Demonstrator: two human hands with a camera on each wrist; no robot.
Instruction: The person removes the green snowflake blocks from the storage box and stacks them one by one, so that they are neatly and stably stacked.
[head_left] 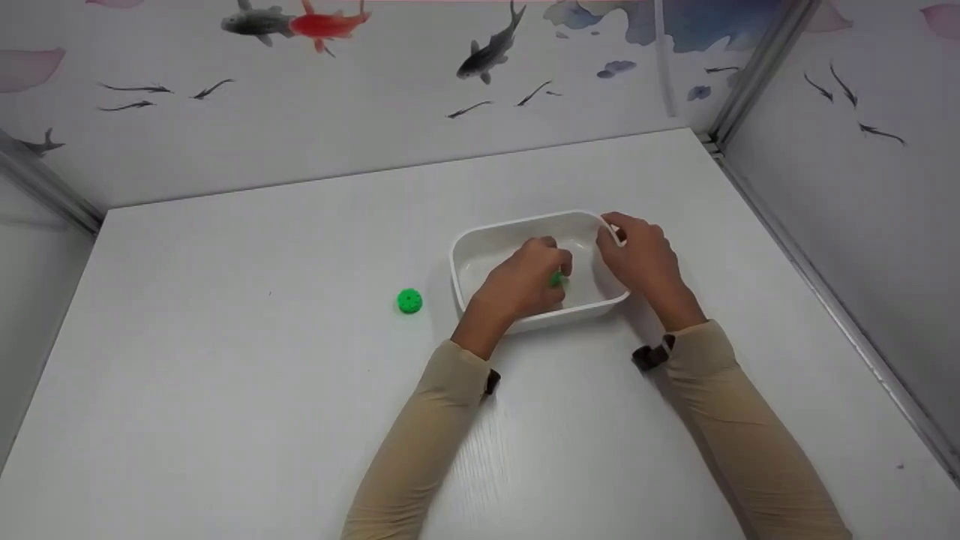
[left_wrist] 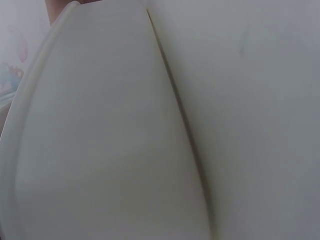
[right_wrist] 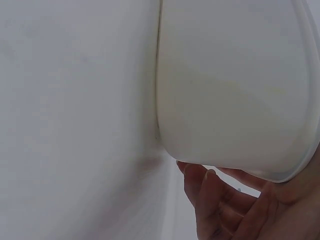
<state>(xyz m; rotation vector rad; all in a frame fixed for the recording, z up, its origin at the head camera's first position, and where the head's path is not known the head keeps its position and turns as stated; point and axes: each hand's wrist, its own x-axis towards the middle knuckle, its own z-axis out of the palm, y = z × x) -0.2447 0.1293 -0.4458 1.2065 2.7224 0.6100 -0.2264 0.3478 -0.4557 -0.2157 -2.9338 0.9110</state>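
A white rectangular plastic basin (head_left: 517, 322) with rounded corners stands on the table. My left hand (head_left: 517, 281) reaches over its near wall and holds a small green piece (head_left: 555, 279) inside, mostly hidden by the fingers. At the basin's right end, my right hand (head_left: 646, 259) grips the rim, thumb inside and fingers outside. The right wrist view shows the fingers of this hand (right_wrist: 235, 205) curled beside the outer wall (right_wrist: 230, 95). In the left wrist view the basin's outer wall (left_wrist: 100, 125) fills much of the picture; the left hand's fingers are hidden there.
A round green piece with small holes and a notched edge (head_left: 409, 301) lies on the white table (head_left: 225, 360), left of the basin. Behind the table rises a wall panel (head_left: 390, 97) painted with fish; another panel (head_left: 847, 187) borders the right side.
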